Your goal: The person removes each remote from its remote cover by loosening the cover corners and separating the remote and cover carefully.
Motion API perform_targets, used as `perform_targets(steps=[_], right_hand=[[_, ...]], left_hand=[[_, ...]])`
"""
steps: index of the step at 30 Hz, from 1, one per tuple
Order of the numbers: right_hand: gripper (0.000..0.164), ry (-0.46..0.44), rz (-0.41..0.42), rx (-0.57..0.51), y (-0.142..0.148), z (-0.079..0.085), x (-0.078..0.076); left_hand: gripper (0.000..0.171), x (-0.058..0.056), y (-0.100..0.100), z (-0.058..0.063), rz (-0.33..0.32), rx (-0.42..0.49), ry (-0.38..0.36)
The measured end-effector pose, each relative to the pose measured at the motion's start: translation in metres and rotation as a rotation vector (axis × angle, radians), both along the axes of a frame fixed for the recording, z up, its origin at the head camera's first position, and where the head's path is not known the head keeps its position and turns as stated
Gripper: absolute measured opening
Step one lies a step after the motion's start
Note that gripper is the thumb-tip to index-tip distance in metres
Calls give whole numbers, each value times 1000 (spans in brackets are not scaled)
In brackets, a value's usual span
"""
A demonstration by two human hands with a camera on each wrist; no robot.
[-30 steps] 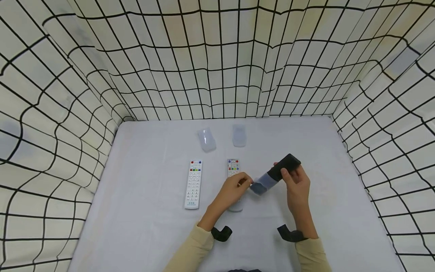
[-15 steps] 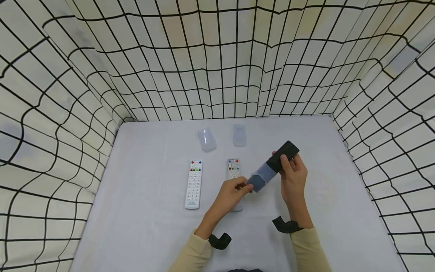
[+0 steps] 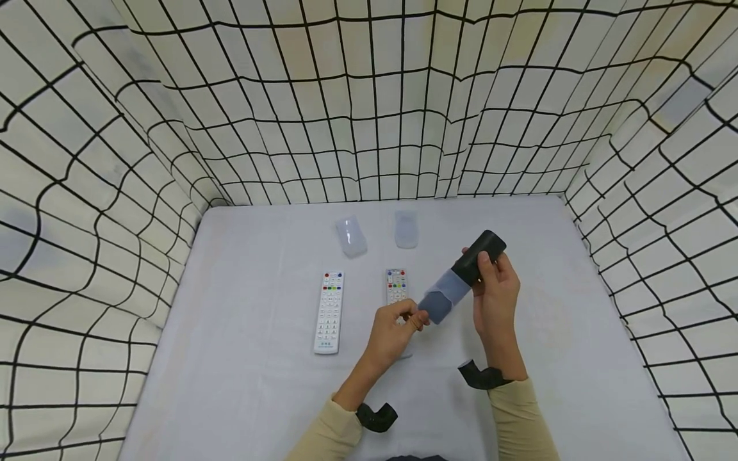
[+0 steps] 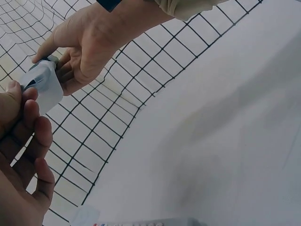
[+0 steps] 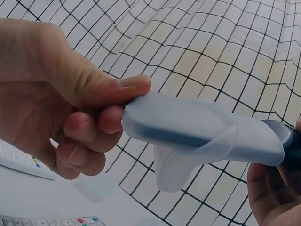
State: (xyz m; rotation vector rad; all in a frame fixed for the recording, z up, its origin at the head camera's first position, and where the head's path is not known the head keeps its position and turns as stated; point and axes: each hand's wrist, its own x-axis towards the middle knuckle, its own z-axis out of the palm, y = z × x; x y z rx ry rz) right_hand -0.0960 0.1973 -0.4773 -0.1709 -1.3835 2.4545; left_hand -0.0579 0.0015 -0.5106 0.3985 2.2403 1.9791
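Note:
In the head view a black remote control [image 3: 487,242] is held slanted above the table, its lower end inside a translucent, frosted silicone cover [image 3: 454,287]. My right hand [image 3: 497,301] grips the bare black part, thumb on top. The thumb and fingertips of my left hand [image 3: 391,333] pinch the cover's closed end. Seen in the right wrist view, a loose flap [image 5: 171,174] of the cover hangs below the remote's covered stretch. Below the held pair, a white remote [image 3: 396,282] lies partly hidden behind my left hand.
Another white remote [image 3: 328,314] lies to the left on the white table [image 3: 248,269]. Two frosted covers, one tilted [image 3: 351,237] and one straight [image 3: 406,230], rest farther back. Black-lined grid cloth [image 3: 369,128] walls off the back and sides.
The remote and both hands have shifted slightly away from the person. My left fingers have moved round the cover's end. The black remote has rolled a little in my right hand.

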Motion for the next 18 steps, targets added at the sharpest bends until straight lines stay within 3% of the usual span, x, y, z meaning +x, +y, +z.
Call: perform_targets(steps=[9, 18], right_hand=[[51, -33, 28, -92, 2, 6, 1], [52, -88, 21, -176, 6, 6, 1]], left_hand=[[24, 3, 4, -1, -111, 162, 192], [21, 12, 2, 3, -137, 158, 192]])
